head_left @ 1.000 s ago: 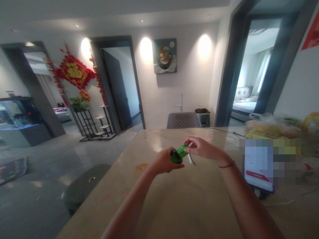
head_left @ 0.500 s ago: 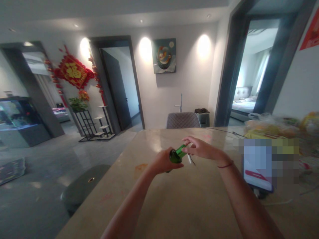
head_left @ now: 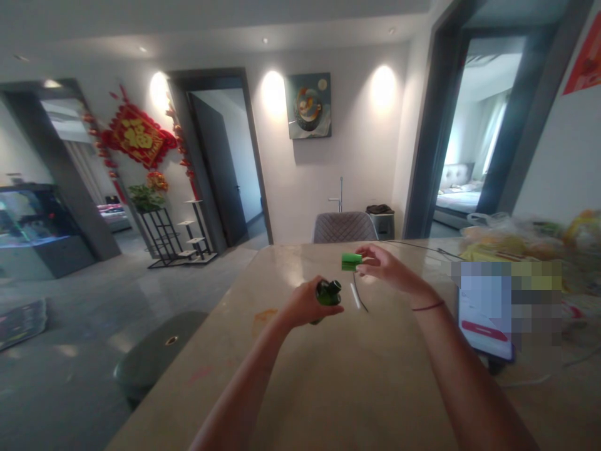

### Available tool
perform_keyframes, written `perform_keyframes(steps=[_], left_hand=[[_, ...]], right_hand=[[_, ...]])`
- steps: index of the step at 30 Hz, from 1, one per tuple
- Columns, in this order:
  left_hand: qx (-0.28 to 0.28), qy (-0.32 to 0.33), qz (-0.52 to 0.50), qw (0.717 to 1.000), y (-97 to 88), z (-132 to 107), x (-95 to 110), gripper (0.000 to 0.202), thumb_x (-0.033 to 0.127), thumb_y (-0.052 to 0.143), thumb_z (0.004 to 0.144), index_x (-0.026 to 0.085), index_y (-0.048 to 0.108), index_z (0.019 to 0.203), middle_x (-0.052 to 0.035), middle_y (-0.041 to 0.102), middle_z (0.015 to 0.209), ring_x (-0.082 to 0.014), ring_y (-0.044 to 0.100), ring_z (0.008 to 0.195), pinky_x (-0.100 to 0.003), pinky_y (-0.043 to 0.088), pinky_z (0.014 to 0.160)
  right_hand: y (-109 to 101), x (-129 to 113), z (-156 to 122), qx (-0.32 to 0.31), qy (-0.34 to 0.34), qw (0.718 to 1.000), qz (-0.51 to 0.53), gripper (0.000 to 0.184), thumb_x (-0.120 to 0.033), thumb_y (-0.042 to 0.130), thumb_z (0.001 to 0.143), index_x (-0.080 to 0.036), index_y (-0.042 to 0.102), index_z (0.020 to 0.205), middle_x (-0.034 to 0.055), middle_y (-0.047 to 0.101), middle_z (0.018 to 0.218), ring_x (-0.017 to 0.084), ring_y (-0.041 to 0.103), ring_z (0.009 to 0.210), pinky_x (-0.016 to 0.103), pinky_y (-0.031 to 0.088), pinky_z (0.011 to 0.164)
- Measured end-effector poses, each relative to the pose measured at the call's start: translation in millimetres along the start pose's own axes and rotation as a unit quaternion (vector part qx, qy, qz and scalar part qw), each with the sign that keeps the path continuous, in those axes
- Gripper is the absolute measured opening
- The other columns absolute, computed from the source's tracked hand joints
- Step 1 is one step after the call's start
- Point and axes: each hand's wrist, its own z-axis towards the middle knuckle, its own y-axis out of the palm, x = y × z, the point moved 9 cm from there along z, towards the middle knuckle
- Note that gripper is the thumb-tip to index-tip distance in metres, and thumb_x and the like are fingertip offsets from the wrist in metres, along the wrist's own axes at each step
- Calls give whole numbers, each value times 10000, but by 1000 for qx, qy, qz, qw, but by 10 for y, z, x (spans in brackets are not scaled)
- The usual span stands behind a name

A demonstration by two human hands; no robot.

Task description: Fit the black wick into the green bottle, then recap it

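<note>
My left hand (head_left: 307,304) is wrapped round a small dark green bottle (head_left: 327,292) held just above the beige table (head_left: 357,388). The bottle's open neck points to the right. My right hand (head_left: 385,269) pinches a bright green cap (head_left: 351,262), lifted a little above and to the right of the bottle, apart from it. A thin white stick (head_left: 355,295) lies on the table under my right hand, beside a dark thin line.
A phone with a lit screen (head_left: 486,313) stands at the table's right, with bags of food (head_left: 521,241) behind it. A grey chair back (head_left: 345,227) faces the far edge. A round grey stool (head_left: 159,354) stands on the floor at the left.
The green cap has come off the bottle. My right hand has carried it up and to the right, while my left hand keeps the bottle nearly in place.
</note>
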Motion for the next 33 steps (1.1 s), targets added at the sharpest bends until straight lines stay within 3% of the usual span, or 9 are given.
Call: perform_keyframes(steps=[4,9,13,16,21,25,30,33], left_hand=[[23,-7,-2,1000,-75,12,-49,583,545,692,525,197,567,977,-41,653,857,-186,591,775,-284,456,704],[29,-12,1,999,-115,24,-75,579,539,698,517,192,571,963,-42,654,845,-193,596,776,-289,460,706],[32,-11,10,999,-135,27,-90,587,570,683,524,197,563,961,-36,652,842,-190,600,773,-287,465,706],[41,-9,20,999,-165,24,-102,582,591,667,534,202,560,954,-36,650,853,-193,600,782,-296,463,723],[42,-24,6,999,-192,18,-123,597,571,679,524,201,563,977,-43,650,872,-206,599,808,-303,460,738],[33,-27,0,999,-178,16,-118,596,569,677,527,197,563,978,-48,650,877,-207,596,808,-305,458,735],[40,-23,-6,999,-189,12,-119,577,557,681,529,193,566,962,-45,647,863,-206,592,797,-310,452,731],[44,-25,-12,999,-203,15,-128,568,541,690,527,193,566,958,-42,643,859,-207,590,808,-316,446,750]], right_hand=[[-172,177,70,67,2,998,17,398,-224,615,647,-138,526,1025,90,614,1016,165,604,856,320,475,781],[-337,639,98,129,79,978,-146,398,-130,604,585,-94,549,977,127,632,997,191,611,858,304,473,763],[-376,1000,73,100,120,952,-265,380,-115,595,569,-95,550,945,119,645,957,184,608,844,252,457,723],[-413,1267,-3,58,168,917,-357,342,-137,624,549,-110,563,884,93,657,868,188,602,777,240,436,645],[-394,1614,-168,-49,230,884,-403,376,-149,691,470,-115,597,832,58,654,819,184,592,752,220,406,587],[-467,1701,-258,-58,256,867,-423,452,-104,715,405,-118,620,847,76,657,842,212,603,776,236,419,585],[-530,1692,-306,-52,268,860,-431,296,-62,726,341,-156,625,604,57,649,658,244,623,696,284,448,578],[-556,1580,-227,-27,239,875,-420,372,-146,754,384,-151,646,739,96,672,809,262,624,803,312,471,677]])
